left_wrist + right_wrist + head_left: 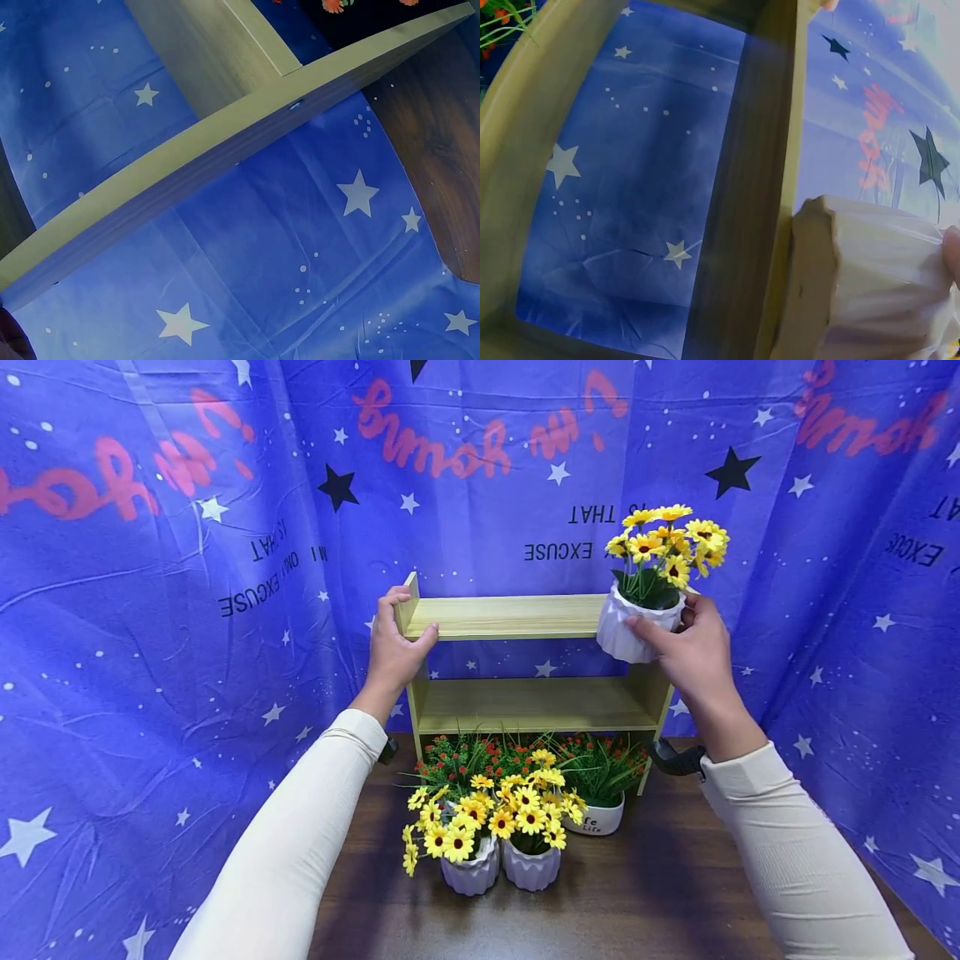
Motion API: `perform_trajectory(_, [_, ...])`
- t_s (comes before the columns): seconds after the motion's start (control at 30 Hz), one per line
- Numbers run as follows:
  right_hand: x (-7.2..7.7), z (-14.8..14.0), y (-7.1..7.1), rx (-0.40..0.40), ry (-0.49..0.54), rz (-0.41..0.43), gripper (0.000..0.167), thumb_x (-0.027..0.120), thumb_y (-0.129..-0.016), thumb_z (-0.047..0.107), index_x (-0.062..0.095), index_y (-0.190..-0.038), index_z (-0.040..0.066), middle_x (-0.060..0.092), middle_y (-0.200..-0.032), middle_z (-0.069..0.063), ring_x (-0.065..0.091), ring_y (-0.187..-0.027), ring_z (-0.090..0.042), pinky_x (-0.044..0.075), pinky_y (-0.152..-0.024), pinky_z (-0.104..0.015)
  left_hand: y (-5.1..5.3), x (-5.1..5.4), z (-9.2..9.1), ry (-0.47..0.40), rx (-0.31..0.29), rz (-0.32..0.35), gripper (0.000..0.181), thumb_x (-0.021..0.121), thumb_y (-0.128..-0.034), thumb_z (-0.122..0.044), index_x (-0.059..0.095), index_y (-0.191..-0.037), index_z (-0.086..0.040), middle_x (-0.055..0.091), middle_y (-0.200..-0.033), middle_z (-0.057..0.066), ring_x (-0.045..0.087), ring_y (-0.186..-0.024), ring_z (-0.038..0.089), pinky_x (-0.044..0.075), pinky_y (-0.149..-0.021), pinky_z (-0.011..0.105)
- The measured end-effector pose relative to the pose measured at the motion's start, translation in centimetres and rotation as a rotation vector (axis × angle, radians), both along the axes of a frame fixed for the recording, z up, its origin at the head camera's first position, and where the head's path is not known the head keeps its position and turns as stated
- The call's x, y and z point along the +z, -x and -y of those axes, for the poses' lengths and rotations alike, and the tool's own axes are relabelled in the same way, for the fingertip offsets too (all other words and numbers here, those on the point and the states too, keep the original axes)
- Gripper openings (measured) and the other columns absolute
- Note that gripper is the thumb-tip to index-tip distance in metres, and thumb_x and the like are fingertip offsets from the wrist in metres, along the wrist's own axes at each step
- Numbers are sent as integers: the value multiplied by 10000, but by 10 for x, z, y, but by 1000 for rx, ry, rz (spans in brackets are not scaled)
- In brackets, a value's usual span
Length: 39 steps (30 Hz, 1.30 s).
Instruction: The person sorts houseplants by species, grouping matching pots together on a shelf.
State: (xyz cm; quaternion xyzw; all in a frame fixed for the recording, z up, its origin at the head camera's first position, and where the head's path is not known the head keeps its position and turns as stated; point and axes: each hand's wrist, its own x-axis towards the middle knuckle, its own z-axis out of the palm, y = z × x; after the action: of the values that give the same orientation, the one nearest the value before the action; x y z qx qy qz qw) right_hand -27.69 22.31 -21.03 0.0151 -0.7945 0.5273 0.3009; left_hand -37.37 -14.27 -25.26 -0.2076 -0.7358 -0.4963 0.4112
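My right hand (699, 656) holds a white ribbed pot of yellow daisy-like flowers (632, 625), thumb on its near side. The pot is at the right end of the top board (510, 617) of a small wooden shelf. In the right wrist view the base of the white pot (885, 277) lies close to the board's edge; whether they touch I cannot tell. My left hand (393, 652) grips the shelf's upper left corner, fingers over the side panel (409, 602) and thumb at the board. The left wrist view shows that side panel (187, 146) from outside.
Two more white pots of yellow flowers (470, 870) stand side by side on the dark wooden table (600, 902). Behind them, under the middle board (536, 703), are red-flowered green plants, one in a white lettered planter (600, 818). A blue star-printed cloth (480, 518) hangs around.
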Motion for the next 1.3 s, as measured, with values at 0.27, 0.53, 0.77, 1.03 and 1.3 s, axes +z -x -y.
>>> perform_trajectory(0.27, [18,1,15,47,-25,93,870,765,-852,380,316,-1468,-40,494,-1384,-212,504,-1176,-275,463,-941,-392,-2,0,2,-28,17,13,530,752,-781,-55,461,-1223,-26,488,-1440,125,450,-1302,261,322,-1089,329])
perform_trajectory(0.53, [30,-1,28,103,-40,174,875,712,-893,408,268,-1480,-65,436,-1391,-236,479,-1180,-308,440,-1009,-472,-2,-1,2,-26,12,8,519,738,-781,-50,451,-1212,-9,484,-1440,137,444,-1294,269,326,-1082,330])
perform_trajectory(0.77, [37,-2,41,89,-62,208,865,705,-897,405,274,-1462,-89,421,-1403,-263,475,-1187,-344,437,-1018,-493,-1,0,1,-28,11,-5,535,754,-767,-46,452,-1206,2,491,-1428,144,449,-1283,277,333,-1074,341])
perform_trajectory(1.03, [40,-4,54,82,-74,239,905,701,-891,436,249,-1479,-83,397,-1440,-273,445,-1239,-375,419,-1036,-502,-1,0,1,-12,17,1,538,757,-769,-49,455,-1212,-19,490,-1429,132,442,-1309,255,313,-1097,325])
perform_trajectory(1.3, [43,-5,62,84,-64,279,932,689,-892,465,213,-1498,-60,357,-1492,-268,418,-1288,-393,402,-1051,-521,2,-2,0,-1,1,-26,535,755,-778,-44,452,-1218,-10,488,-1433,162,441,-1320,261,301,-1110,319])
